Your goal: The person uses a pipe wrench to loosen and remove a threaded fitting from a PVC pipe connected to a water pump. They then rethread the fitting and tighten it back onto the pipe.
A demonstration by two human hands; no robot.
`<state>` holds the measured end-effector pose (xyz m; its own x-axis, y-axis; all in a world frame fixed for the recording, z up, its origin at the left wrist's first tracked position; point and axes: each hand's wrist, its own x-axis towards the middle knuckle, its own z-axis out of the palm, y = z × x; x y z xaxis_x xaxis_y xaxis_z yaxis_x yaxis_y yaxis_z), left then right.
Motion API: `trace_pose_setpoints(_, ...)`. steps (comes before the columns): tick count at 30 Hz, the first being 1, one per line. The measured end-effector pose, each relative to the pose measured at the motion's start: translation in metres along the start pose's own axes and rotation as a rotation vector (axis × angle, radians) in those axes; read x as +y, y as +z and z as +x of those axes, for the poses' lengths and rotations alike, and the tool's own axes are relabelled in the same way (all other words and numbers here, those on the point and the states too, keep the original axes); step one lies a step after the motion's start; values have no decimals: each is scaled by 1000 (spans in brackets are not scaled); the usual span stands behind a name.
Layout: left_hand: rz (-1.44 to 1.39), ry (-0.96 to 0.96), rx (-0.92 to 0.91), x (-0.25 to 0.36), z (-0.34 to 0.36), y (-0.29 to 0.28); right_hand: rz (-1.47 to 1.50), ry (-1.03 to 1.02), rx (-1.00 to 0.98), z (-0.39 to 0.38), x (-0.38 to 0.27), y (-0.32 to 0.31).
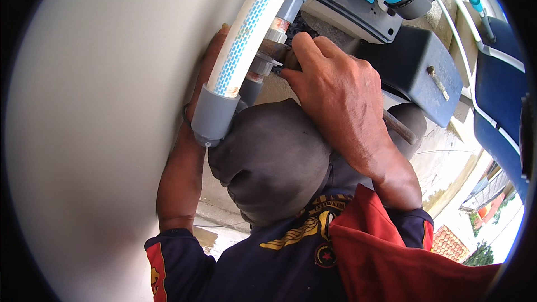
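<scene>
Grey joint [262,65] just right of white hose [248,36]. Metal tool [400,127] held there by right hand [341,81], fingers curled around it. Left hand [215,46] mostly hidden behind hose; finger state cannot be told. Tool best kept square, pressure applied evenly.

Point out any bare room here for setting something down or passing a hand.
The pale concrete right of the right knee, below the dark blue box, looks mostly bare, with a thin wire crossing it. It is crowded around the grey fittings: the hose, left hand and right hand hem them in.
</scene>
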<state>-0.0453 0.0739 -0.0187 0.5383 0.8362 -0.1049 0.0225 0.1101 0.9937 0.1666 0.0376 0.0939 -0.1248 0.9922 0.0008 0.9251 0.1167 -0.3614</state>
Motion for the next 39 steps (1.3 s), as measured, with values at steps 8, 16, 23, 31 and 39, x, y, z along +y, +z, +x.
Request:
trace_pose_setpoints(8,83,-3,-1,0,6,-1,-132,-68,4,0,-12,-2)
trace_pose_setpoints(16,154,3,25,1,4,-4,-5,-93,-179,-13,17,5)
trace_pose_setpoints(23,203,8,38,1,6,-5,-65,-66,-220,-15,18,6)
trace_pose_setpoints(31,355,67,54,4,5,-6,-172,-20,-242,-14,10,2)
trace_pose_setpoints(39,144,-29,70,-5,3,-5,-169,-84,-252,-17,16,5)
